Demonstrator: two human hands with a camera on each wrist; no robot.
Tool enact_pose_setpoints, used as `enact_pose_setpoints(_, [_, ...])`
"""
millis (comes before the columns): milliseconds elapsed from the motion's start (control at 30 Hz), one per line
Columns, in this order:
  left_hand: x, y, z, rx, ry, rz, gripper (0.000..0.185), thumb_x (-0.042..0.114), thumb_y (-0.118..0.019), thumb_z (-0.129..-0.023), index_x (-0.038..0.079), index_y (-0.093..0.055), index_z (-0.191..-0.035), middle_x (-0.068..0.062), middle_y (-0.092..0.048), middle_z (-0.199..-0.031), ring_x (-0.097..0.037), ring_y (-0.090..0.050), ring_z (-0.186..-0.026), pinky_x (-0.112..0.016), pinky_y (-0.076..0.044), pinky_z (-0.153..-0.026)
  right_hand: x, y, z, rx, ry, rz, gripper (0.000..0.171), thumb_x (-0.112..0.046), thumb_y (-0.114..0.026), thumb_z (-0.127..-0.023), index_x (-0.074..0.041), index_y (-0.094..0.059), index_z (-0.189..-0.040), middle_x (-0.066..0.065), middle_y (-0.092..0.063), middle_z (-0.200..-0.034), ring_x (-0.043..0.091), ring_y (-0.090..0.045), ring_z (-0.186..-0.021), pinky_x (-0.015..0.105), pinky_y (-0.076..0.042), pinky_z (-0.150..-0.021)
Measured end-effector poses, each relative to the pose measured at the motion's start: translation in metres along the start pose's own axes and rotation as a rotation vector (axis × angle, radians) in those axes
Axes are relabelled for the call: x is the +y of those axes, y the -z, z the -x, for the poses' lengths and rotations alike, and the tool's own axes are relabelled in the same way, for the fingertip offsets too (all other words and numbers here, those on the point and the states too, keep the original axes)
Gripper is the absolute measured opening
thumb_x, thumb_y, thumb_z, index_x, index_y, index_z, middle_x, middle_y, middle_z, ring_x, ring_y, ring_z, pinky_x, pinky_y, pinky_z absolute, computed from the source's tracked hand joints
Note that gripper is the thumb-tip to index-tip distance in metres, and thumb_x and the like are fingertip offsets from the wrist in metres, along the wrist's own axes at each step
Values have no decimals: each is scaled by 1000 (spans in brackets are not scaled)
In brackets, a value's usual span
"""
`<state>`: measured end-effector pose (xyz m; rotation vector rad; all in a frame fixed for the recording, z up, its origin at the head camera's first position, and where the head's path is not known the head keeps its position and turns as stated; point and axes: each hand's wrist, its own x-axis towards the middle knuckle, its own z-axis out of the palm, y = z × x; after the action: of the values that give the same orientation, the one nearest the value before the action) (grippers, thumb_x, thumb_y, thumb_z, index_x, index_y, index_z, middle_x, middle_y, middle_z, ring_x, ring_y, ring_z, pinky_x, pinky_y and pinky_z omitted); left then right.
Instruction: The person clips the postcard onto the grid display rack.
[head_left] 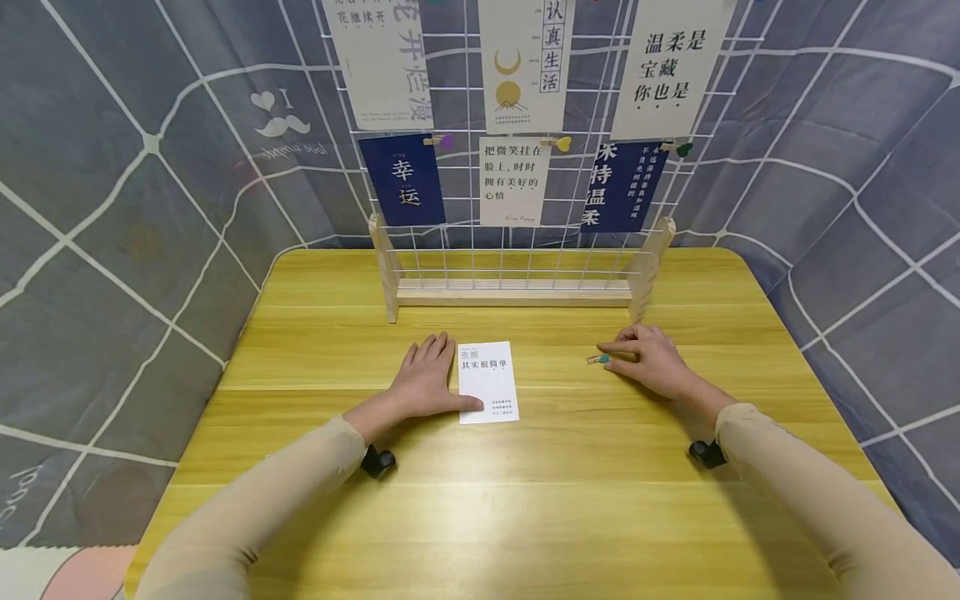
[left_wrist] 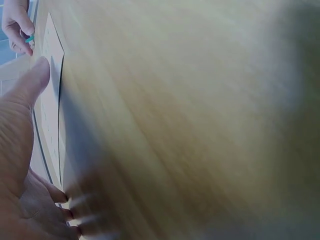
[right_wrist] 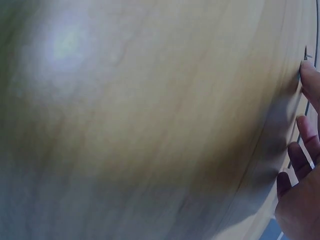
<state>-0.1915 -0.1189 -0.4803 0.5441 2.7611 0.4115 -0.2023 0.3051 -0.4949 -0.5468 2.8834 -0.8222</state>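
A white card point(head_left: 487, 379) with black Chinese print lies flat on the table. My left hand point(head_left: 427, 375) rests at its left edge, fingers extended on the wood and thumb lying over the card's lower part. In the left wrist view that thumb point(left_wrist: 35, 80) reaches onto the card point(left_wrist: 51, 95). To the right, my right hand point(head_left: 648, 358) holds a small wooden clip point(head_left: 596, 359) with a teal end between thumb and forefinger, low over the table. The right wrist view shows the fingers point(right_wrist: 308, 132), with the clip only partly visible.
A white wire grid point(head_left: 517, 258) in a wooden stand point(head_left: 513, 293) rises at the back of the table. Cards hang on it, including a dark blue one point(head_left: 405, 179), held by clips with coloured hearts, such as a yellow one point(head_left: 561, 144). Grey checked cloth point(head_left: 150, 208) surrounds the table.
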Motion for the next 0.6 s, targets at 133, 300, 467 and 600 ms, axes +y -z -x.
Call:
enact_pose_setpoints(133, [-1, -2, -3, 5, 3, -7, 131, 84, -66, -74, 4, -15, -164, -18, -11, -169, -36, -7, -156, -54, -3, -123, 0, 0, 1, 4, 2, 4, 40, -32, -73, -97, -18, -70, -134, 10, -55, -125, 33, -42, -111, 56, -30, -94])
enact_pose_setpoints(300, [2, -1, -4, 5, 12, -12, 128, 83, -67, -74, 7, -17, -164, -19, -12, -169, -38, -8, -155, -56, -5, -123, 0, -1, 1, 17, 15, 11, 39, -30, -73, -97, -17, -71, -133, 9, -55, -125, 33, -42, -113, 57, -30, -96])
enact_pose_setpoints(467, [3, -1, -5, -4, 28, -21, 126, 80, -70, -74, 9, -18, -164, -19, -12, -169, -37, -8, -155, -56, -5, -123, 1, -4, 1, 40, 34, 27, 38, -29, -74, -96, -18, -72, -132, 9, -56, -122, 31, -43, -109, 54, -31, -95])
enact_pose_setpoints(600, [3, -3, -8, 10, 36, 9, 126, 77, -75, -71, 10, -23, -163, -20, -14, -168, -39, -10, -154, -58, -5, -122, 0, -6, 1, 52, 22, 19, 36, -31, -73, -97, -19, -73, -131, 7, -57, -121, 29, -43, -105, 51, -31, -92])
